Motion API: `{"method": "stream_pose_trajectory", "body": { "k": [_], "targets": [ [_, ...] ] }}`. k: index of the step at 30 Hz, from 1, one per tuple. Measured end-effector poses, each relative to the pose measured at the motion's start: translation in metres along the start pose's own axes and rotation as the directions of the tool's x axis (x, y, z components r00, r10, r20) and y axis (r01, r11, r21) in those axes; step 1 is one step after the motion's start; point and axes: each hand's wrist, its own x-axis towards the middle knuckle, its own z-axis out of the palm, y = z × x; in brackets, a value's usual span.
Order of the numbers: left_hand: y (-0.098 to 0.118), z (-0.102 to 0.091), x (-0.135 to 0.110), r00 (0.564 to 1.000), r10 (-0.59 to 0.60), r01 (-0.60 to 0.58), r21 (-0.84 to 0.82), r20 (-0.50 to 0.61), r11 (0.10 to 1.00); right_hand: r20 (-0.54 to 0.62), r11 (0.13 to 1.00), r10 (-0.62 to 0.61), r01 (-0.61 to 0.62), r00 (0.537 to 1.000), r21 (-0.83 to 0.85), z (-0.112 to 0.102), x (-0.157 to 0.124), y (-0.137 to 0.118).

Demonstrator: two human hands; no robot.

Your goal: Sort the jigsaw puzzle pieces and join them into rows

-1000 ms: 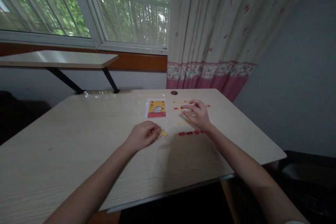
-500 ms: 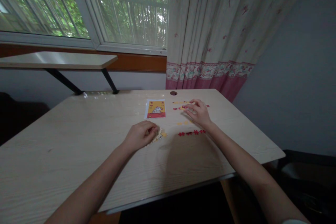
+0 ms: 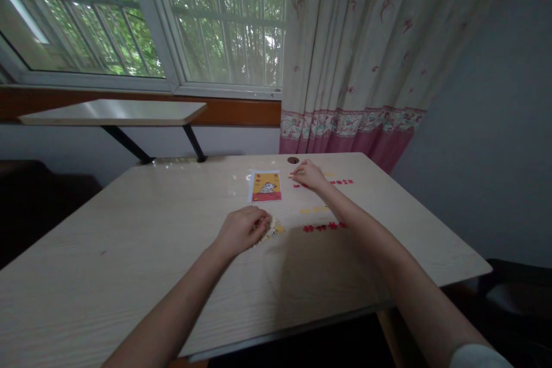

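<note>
On a pale wooden table (image 3: 129,253) lie small jigsaw pieces and a yellow and red picture card (image 3: 265,185) with a cartoon animal. My left hand (image 3: 242,230) is curled, fingertips pressed on a small cluster of yellow and white pieces (image 3: 275,230). My right hand (image 3: 307,175) reaches far across, fingers pinched together on a small yellowish piece just right of the card. A row of red pieces (image 3: 324,226) lies under my right forearm, yellow pieces (image 3: 314,209) above it, and more red pieces (image 3: 342,182) sit beyond the right hand.
A round cable hole (image 3: 292,160) sits at the table's far edge. Behind it are a narrow shelf (image 3: 116,112) on black brackets, a barred window (image 3: 172,17) and a floral curtain (image 3: 366,52). The table's front and right edges drop to a dark floor.
My right hand has moved away from me and left, from the loose pieces toward the spot beside the card, closing into a pinch. My left hand stays on its cluster. The camera shifted slightly.
</note>
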Motion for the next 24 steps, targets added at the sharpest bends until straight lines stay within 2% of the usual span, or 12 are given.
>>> {"method": "stream_pose_trajectory", "body": {
  "k": [8, 13, 16, 18, 20, 22, 24],
  "targets": [
    [0.004, -0.001, 0.001, 1.0, 0.019, -0.018, 0.012, -0.014, 1.0, 0.06, 0.996, 0.0, 0.006, 0.998, -0.094, 0.012, 0.01, -0.004],
    [0.004, -0.003, 0.001, 1.0, 0.01, -0.01, -0.01, -0.009, 1.0, 0.061, 0.993, 0.002, 0.005, 0.998, -0.119, 0.007, 0.009, -0.005],
    [0.003, -0.002, 0.001, 1.0, 0.01, -0.01, -0.005, -0.004, 1.0, 0.021, 0.995, -0.007, 0.009, 1.0, -0.096, 0.0, 0.0, -0.009],
    [0.003, -0.002, 0.001, 1.0, 0.005, -0.005, 0.001, -0.004, 1.0, -0.019, 0.997, -0.056, 0.054, 0.998, -0.058, -0.006, -0.013, -0.015],
    [0.003, -0.002, 0.001, 1.0, -0.001, 0.001, 0.002, -0.007, 1.0, -0.024, 0.988, -0.152, 0.152, 0.988, -0.014, -0.011, -0.033, -0.024],
    [0.004, -0.002, 0.001, 1.0, -0.002, 0.002, 0.005, -0.013, 1.0, 0.037, 0.959, -0.284, 0.283, 0.958, 0.033, -0.016, -0.057, -0.035],
    [0.005, -0.004, 0.002, 1.0, 0.005, -0.005, 0.018, -0.016, 1.0, 0.149, 0.912, -0.411, 0.402, 0.9, 0.085, -0.02, -0.08, -0.047]
  ]
}}
